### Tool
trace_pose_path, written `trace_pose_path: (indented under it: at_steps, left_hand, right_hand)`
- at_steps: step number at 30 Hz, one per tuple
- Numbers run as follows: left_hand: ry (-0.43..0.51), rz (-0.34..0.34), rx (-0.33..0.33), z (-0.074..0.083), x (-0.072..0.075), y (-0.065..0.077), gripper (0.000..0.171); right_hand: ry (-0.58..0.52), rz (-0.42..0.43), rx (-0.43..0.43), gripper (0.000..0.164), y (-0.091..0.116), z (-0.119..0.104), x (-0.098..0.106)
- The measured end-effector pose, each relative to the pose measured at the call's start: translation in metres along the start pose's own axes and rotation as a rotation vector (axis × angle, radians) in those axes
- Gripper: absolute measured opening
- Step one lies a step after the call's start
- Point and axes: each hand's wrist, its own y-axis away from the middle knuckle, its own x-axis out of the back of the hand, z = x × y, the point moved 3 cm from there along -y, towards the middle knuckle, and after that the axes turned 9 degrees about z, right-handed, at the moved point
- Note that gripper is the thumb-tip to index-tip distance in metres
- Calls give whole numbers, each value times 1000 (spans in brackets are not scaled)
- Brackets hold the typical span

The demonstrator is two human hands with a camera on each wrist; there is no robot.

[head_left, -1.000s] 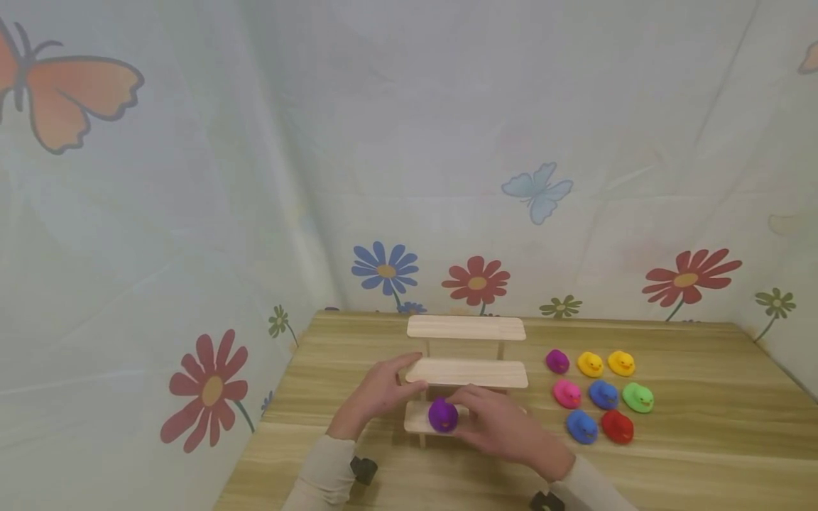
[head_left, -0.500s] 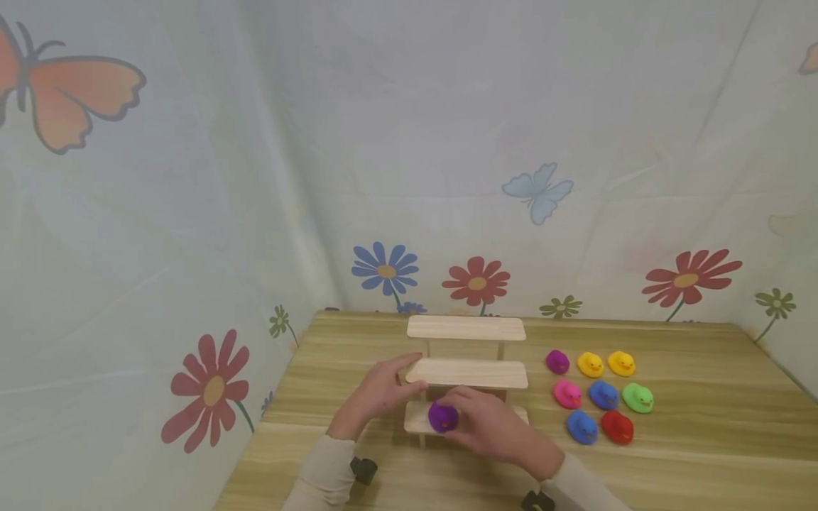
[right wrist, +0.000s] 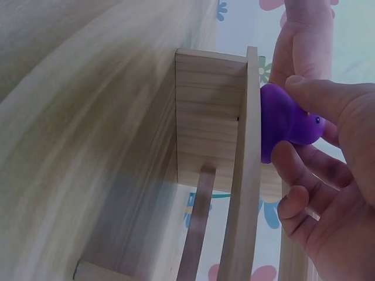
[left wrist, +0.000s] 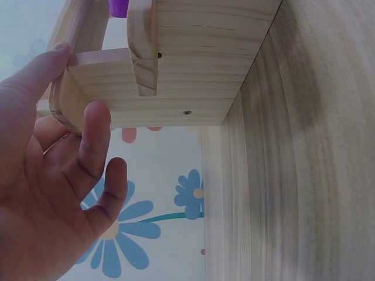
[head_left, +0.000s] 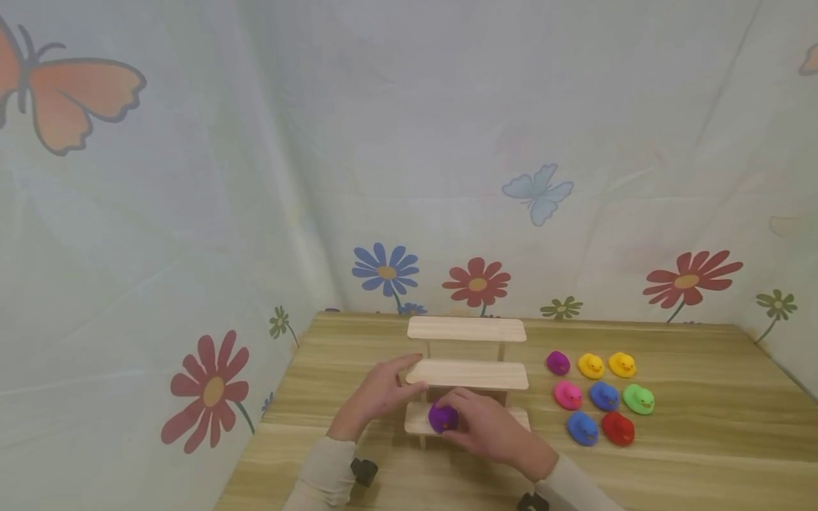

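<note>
A three-tier wooden step shelf [head_left: 466,374] stands on the table. On its lowest step sits a purple rubber duck [head_left: 442,417], its base against the board in the right wrist view [right wrist: 281,117]. My right hand [head_left: 488,426] pinches this duck between thumb and fingers. My left hand [head_left: 381,389] grips the left end of the middle step; in the left wrist view the thumb lies along one side of the board and the fingers curl at its rounded corner [left wrist: 70,102].
To the right of the shelf, several rubber ducks stand on the wooden table [head_left: 703,397]: a purple duck [head_left: 558,363], two yellow, a pink duck [head_left: 567,395], two blue, a green duck [head_left: 638,399] and a red duck [head_left: 618,429]. A flowered curtain [head_left: 434,142] hangs behind and at the left.
My right hand has shifted slightly left and closed more fully around the purple duck, which stays at about the same spot on the lowest step. My left hand keeps its place.
</note>
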Motion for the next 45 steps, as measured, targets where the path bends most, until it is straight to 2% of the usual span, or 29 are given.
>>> trace_pose_path:
  at_steps: [5, 16, 25, 36, 45]
  left_hand:
    - [-20, 5, -2, 0, -1, 0, 62]
    - [-2, 1, 8, 0, 0, 0, 63]
    - [2, 0, 22, 0, 0, 1, 62]
    - [-4, -2, 30, 1, 0, 0, 62]
    - [4, -8, 44, -2, -2, 0, 63]
  right_hand:
    - [8, 41, 30, 36, 0, 1, -2]
    - [1, 17, -10, 35, 2, 2, 0]
    - [20, 50, 28, 34, 7, 4, 2]
    - [36, 74, 26, 32, 18, 10, 16]
    - [-5, 87, 37, 32, 26, 16, 28]
